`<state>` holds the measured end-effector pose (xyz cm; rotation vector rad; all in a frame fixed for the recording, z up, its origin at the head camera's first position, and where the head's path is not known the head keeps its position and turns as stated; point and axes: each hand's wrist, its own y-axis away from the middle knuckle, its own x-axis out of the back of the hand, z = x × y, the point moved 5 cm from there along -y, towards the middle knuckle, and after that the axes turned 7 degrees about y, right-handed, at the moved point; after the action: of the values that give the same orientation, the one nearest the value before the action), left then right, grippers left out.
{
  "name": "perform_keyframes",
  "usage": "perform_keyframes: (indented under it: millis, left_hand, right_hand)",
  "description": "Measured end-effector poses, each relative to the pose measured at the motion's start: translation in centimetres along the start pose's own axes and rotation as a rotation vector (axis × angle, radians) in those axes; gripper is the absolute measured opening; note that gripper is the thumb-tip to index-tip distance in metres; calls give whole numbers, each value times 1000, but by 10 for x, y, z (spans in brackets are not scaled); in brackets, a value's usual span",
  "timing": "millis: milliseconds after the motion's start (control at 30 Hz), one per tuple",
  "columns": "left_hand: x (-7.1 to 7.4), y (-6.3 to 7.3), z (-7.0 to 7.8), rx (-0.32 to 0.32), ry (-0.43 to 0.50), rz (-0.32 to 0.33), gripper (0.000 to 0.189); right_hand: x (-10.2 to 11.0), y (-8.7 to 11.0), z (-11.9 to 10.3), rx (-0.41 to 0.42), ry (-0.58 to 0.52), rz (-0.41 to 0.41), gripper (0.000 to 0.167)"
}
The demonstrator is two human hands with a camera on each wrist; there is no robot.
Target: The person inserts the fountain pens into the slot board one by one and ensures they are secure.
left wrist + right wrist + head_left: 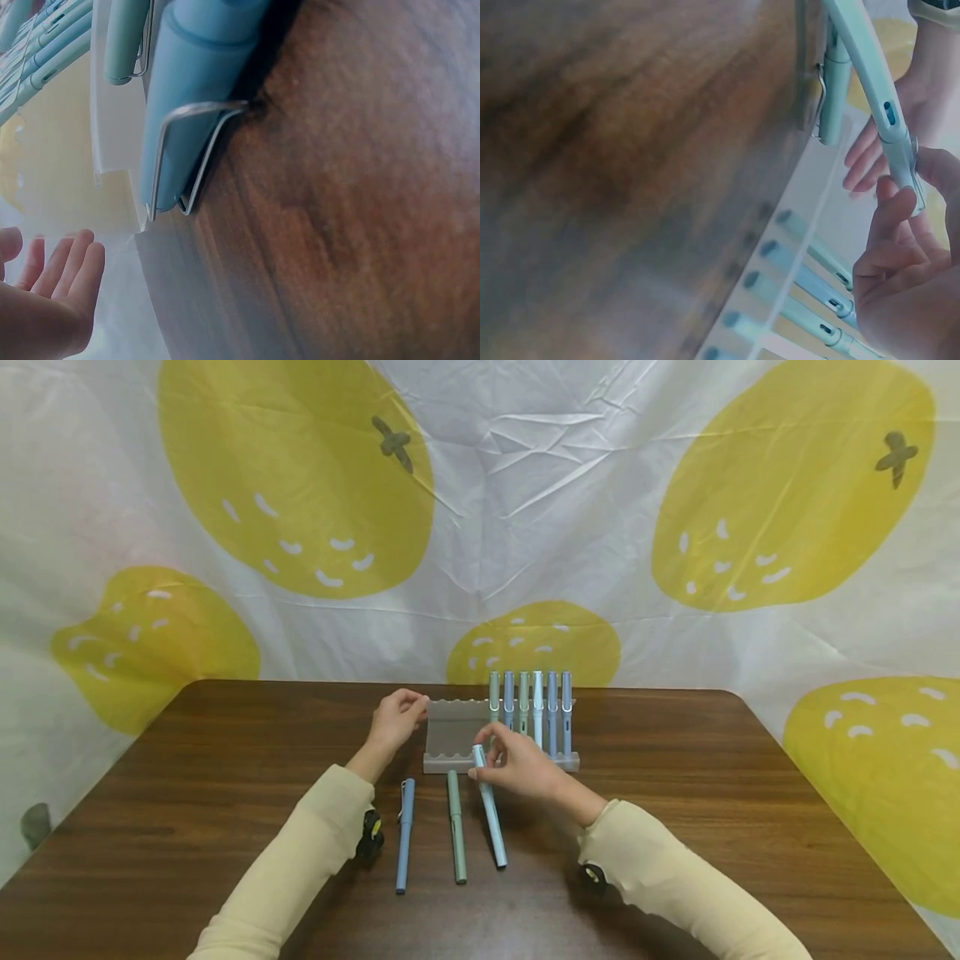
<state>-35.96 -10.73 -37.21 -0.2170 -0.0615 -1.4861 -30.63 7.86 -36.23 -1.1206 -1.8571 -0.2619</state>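
My right hand (521, 767) pinches the cap end of a light blue pen (492, 822) between thumb and fingers. That pen tilts in front of a translucent pen rack (456, 731), its far end pointing toward me. At the rack's upper left corner, the fingertips of my left hand (393, 722) rest close against the edge; its fingers look fairly straight in the left wrist view. A green pen (457, 827) and a blue pen (405, 839) lie on the table before the rack. The blue pen's metal clip (196, 112) shows large in the left wrist view.
Several capped pens (537, 693) in green and blue stand side by side in the rack's right half. Scalloped notches line the rack's front ledge (450, 764). Behind the brown wooden table (675, 835) hangs a white cloth (480, 527) printed with yellow fruit.
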Motion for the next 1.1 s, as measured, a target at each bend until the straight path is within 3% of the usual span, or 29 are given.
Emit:
perform_keyframes:
  millis: [233,600,1100]
  left_hand:
    - [0,-1,-1,10,5,-1,25]
    - [0,-2,-3,7,9,-4,25]
    - [0,-1,-2,2,-1,-2,24]
  right_hand:
    - [12,-7,-3,60,54,94,37]
    - [24,-16,-1,46,49,168,38]
    - [39,-34,4,61,131,319,40]
